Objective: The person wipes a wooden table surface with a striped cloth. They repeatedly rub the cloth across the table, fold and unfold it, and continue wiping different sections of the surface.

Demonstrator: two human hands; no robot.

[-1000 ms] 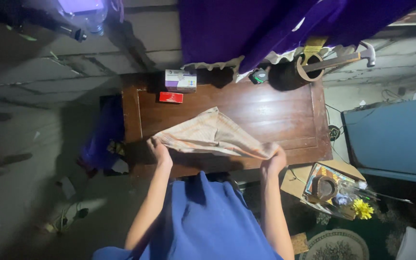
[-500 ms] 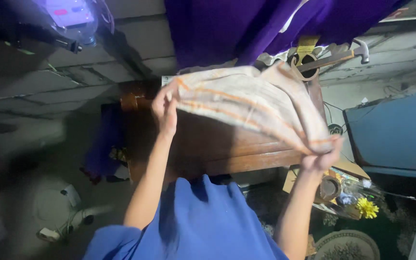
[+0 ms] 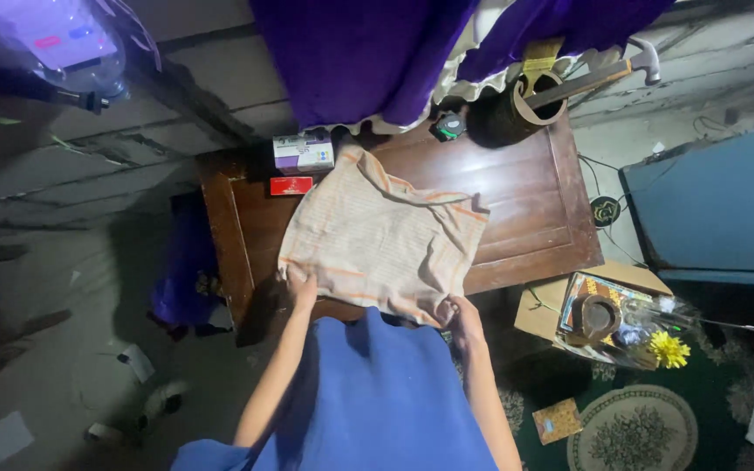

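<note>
Cloth: beige orange-striped fabric [image 3: 377, 240] spread across brown wooden table [image 3: 534, 205], long axis slanting away from hands
Left hand [image 3: 301, 286]: near edge pinched
Right hand [image 3: 462, 311]: near corner gripped, equally close

Under your left grip [image 3: 301, 288] and right grip [image 3: 462, 311]: cloth [image 3: 377, 240], thin woven fabric, matt, beige with faint orange stripes, creased. Your counter [image 3: 525, 187]: dark brown wood, panelled, polished, slight sheen. Curtain [image 3: 377, 52]: purple fabric, soft folds, matt. Hammer [image 3: 599, 74]: wooden handle, dull metal head. Small boxes [image 3: 303, 153]: smooth cardboard. Your garment [image 3: 377, 392]: blue cloth, matt.
</note>
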